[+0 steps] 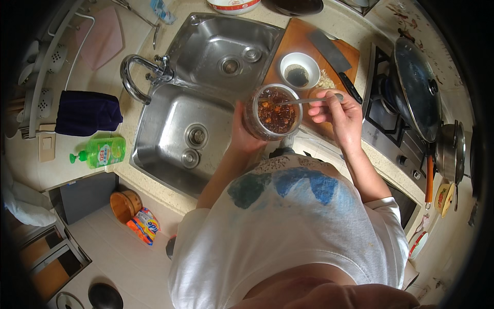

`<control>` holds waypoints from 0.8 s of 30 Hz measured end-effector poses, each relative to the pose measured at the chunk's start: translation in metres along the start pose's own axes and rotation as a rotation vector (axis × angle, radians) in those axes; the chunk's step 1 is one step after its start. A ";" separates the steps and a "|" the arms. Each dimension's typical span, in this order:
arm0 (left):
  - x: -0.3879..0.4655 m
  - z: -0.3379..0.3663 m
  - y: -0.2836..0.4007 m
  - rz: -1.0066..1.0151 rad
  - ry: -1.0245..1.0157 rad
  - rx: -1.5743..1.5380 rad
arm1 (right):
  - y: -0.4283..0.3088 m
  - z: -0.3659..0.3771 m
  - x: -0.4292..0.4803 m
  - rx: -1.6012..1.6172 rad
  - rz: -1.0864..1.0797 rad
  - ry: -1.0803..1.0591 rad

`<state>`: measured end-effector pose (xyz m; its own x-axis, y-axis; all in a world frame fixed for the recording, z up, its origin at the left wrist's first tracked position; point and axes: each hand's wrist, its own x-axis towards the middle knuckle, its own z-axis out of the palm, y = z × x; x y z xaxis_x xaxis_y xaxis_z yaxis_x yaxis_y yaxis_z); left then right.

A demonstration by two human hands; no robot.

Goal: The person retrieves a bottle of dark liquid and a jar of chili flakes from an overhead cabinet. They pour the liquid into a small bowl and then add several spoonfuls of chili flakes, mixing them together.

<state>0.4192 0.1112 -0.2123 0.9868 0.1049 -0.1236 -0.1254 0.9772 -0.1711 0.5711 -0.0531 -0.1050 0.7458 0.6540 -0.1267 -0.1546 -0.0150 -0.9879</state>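
Observation:
My left hand (247, 129) is wrapped around a clear jar (273, 133), held up near the front corner of the sink and the board. Dark red chilli oil (278, 116) with orange bits and seeds fills it. Between the fingers of my right hand (339, 116) is the handle of a metal spoon (308, 101), whose far end dips into the oil. Just beyond the jar, a white bowl (283, 63) holds dark and pale powders. It stands on a wooden cutting board (295, 34), beside chopped garlic (326, 80) and a cleaver (328, 50) with a black handle.
A double stainless steel sink (166, 116) with a chrome faucet (133, 73) is on the left. Green dish soap (104, 151) stands near a dark cloth (88, 112). At right, a gas stove (380, 112) bears a lidded wok (415, 89). A red-rimmed bowl (234, 7) sits behind the sink.

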 end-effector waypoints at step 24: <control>0.015 -0.022 0.009 -0.020 -0.112 0.143 | -0.006 -0.038 0.017 0.180 0.017 0.111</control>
<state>0.4307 0.1176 -0.2376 0.9952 0.0977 -0.0103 -0.0980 0.9947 -0.0307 0.6092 -0.0710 -0.1042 0.8076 0.5670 -0.1621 -0.2734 0.1165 -0.9548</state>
